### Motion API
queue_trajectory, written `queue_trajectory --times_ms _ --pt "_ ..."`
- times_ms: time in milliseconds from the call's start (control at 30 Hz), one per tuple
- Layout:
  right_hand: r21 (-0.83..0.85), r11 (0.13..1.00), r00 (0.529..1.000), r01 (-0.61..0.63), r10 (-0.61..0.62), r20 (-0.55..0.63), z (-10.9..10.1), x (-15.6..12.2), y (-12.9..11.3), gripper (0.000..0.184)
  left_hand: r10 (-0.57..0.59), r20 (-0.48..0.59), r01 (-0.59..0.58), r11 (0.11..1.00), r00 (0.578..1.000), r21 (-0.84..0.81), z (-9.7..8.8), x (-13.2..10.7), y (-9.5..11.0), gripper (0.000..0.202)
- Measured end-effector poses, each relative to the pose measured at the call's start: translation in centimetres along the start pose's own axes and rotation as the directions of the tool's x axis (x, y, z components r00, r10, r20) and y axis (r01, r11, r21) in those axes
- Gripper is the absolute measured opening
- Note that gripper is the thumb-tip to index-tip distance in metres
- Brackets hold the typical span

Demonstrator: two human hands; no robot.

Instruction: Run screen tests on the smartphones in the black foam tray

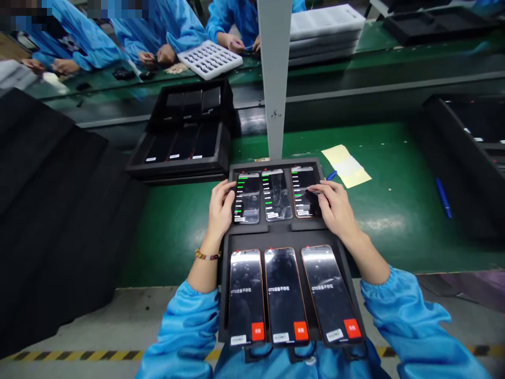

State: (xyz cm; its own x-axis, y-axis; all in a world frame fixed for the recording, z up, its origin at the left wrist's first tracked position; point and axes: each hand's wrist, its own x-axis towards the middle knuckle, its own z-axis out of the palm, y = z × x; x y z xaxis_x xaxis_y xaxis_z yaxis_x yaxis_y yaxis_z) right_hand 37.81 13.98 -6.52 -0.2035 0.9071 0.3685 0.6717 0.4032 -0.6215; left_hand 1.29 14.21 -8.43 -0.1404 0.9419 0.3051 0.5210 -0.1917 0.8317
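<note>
Black trays (280, 228) on green table (173, 242)

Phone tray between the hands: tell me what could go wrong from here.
The near end of the tray juts past the table; a bump might tip it and slide the near phones out. The right hand reaches over the right phone in the far row; a stray tap could register.

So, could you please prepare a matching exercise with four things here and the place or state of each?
1. Right hand
2. Beaded bracelet
3. Three nearer phones
4. Left hand

A. Each showing a red square
B. At the far row's left phone
C. At the far row's right phone
D. Around the left wrist

Pairs: 1-C, 2-D, 3-A, 4-B
</note>
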Motion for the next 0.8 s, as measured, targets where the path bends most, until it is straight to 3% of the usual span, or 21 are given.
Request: queue_trajectory --times_ms 200,300,433,533,667,800 --pt "-0.067 0.998 0.999 0.0 0.003 0.054 -0.2 0.2 -0.2 0.04 -0.092 0.08 0.105 0.98 0.993 -0.171 0.5 0.3 -1.6 0.047" --pt "-0.122 0.99 0.995 0.064 -0.054 0.085 -0.1 0.6 -0.9 0.04 -0.1 0.091 0.117 0.972 0.991 -0.202 0.5 0.4 -2.1 0.047" --pt "-0.104 0.971 0.949 0.217 -0.184 0.257 0.7 1.7 -2.3 0.043 -0.106 0.085 0.123 0.966 0.991 -0.227 0.5 0.4 -2.5 0.046" --pt "-0.085 0.961 0.917 0.263 -0.221 0.332 1.3 2.4 -3.0 0.043 -0.119 0.088 0.137 0.961 0.989 -0.24 0.5 0.4 -2.4 0.048" --pt "-0.047 0.97 0.922 0.237 -0.21 0.324 0.9 2.2 -3.2 0.042 -0.127 0.104 0.149 0.958 0.986 -0.244 0.7 0.5 -2.3 0.054" --pt "-0.018 0.986 0.96 0.164 -0.155 0.234 -0.5 0.7 -2.7 0.043 -0.145 0.072 0.157 0.964 0.987 -0.215 0.8 0.6 -2.3 0.054"
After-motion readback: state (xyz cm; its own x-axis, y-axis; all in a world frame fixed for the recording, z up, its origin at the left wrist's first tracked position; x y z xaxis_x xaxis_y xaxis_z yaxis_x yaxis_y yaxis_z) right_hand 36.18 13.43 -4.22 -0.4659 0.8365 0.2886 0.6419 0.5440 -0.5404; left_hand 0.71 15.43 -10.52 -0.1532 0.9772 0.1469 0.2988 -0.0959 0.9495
